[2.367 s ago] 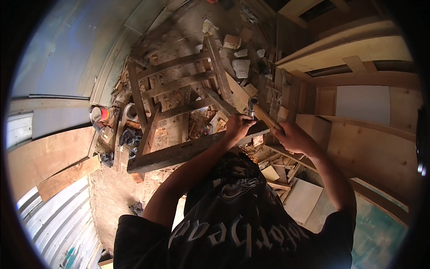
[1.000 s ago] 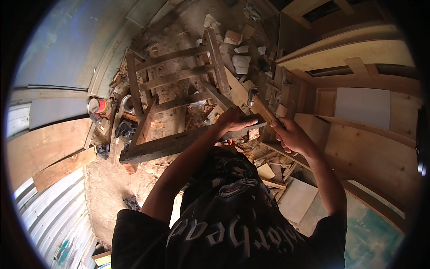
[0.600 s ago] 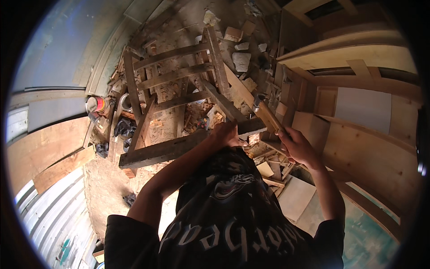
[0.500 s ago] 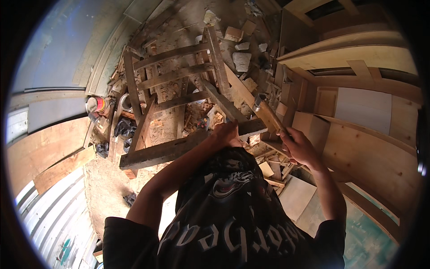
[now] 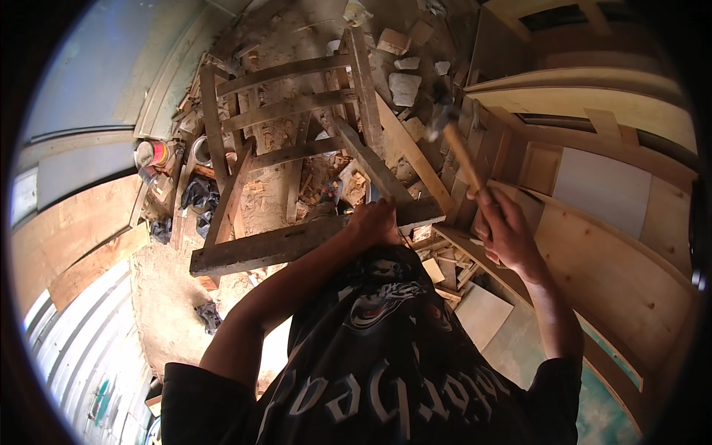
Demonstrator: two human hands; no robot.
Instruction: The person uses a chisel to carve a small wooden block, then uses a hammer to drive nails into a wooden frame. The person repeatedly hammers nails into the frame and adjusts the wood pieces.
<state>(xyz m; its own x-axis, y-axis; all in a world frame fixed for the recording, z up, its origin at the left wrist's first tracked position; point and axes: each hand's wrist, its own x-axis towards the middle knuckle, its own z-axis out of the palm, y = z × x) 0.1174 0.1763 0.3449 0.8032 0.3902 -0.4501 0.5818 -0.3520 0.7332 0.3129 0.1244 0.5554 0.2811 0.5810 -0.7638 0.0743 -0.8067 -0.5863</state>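
In my right hand [image 5: 507, 231] is a hammer [image 5: 465, 157], its wooden handle gripped near the end. The hammer's head is raised, blurred, beyond and to the right of the wooden frame. My left hand [image 5: 375, 221] is closed at the right part of the thick near rail [image 5: 259, 250], close to where a slanting bar [image 5: 372, 165] meets it. Its fingertips are partly hidden, and whether they also pinch something small cannot be made out. The old, dark wooden frame [image 5: 293, 119] has several crossbars and stretches away from me over the littered floor.
On the right stand large pale wooden cabinets or panels [image 5: 593, 222]. Rubble blocks [image 5: 404, 89] lie at the far side, wood scraps [image 5: 452, 271] near my right. Paint cans [image 5: 153, 154] and black plastic bags [image 5: 199, 194] sit left of the frame. Corrugated metal sheet [image 5: 89, 356] edges the lower left.
My right hand has swung the hammer up and away from the rail, its head going farther out. My left hand stays on the rail; the view has shifted slightly.
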